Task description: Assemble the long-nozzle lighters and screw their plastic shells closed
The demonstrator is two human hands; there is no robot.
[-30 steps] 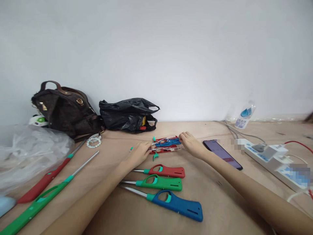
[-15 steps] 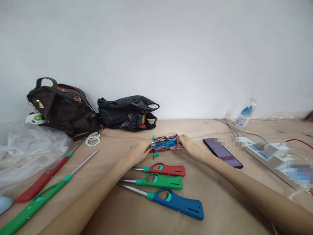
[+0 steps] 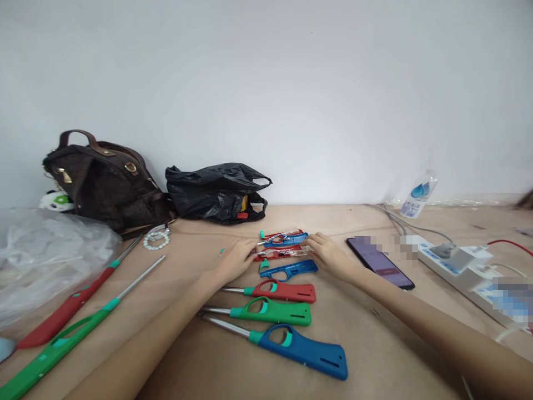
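Note:
An opened red lighter half (image 3: pixel 278 253) with wires and a clear part inside lies between my hands. The closed fingers of my left hand (image 3: pixel 238 258) are at its metal-tube end. My right hand (image 3: pixel 328 255) has its fingers curled at the opposite end, by the clear part. Just in front lies an empty blue lighter half-shell (image 3: pixel 293 270), with a loose green trigger (image 3: pixel 264 265) near its left end. Behind is another opened blue lighter half (image 3: pixel 287 240), wires showing. Nearer me are whole red (image 3: pixel 287 290), green (image 3: pixel 277 309) and blue (image 3: pixel 303 351) long-necked lighters.
On the left lie a red lighter (image 3: pixel 66 314), a green lighter (image 3: pixel 62 353) and a clear plastic bag (image 3: pixel 54 261). A dark backpack (image 3: pixel 104 183) and black plastic bag (image 3: pixel 212 191) stand behind. To the right are a phone (image 3: pixel 383 265), power strip (image 3: pixel 441 264) and bottle (image 3: pixel 418 194).
The blue half-shell that was between my hands over the red half now lies in front of it. My hands remain around the red half, its inner parts now exposed.

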